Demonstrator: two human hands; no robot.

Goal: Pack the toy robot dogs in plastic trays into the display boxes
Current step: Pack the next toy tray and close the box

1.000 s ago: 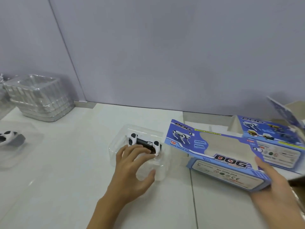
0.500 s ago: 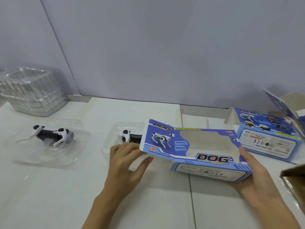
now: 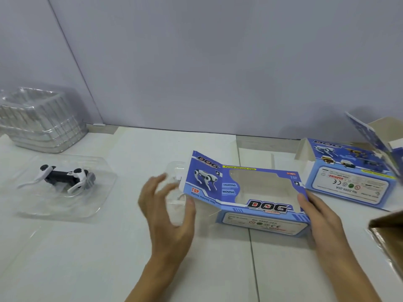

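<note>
Tray stack: it is standing at the far left by the wall, well apart from the work, probably waiting as supply for later dogs.

Spare dog: it is lying on its side in its own tray on the table, left of the hands; nobody is touching it, so I judge it is waiting for its turn.

Left hand: it is blurred, fingers curled loosely around the clear tray in hand, thumb near the flap. It seems to be grasping this tray to guide it in, but I cannot tell how firmly.

Tray in hand: it is sitting right at the open left end of the box; the flap is hiding most of it, and the dog inside it is hardly showing.

Box: it is lying with its window up and its left flap standing open, so that the tray can slide in sideways.

Right hand: it is gripping the right end of the box, thumb on top by the window, probably bracing it against the push.

Second box: it is lying open behind, at the far right, not touched.

Brown carton: only a corner is showing at the right edge.
</note>
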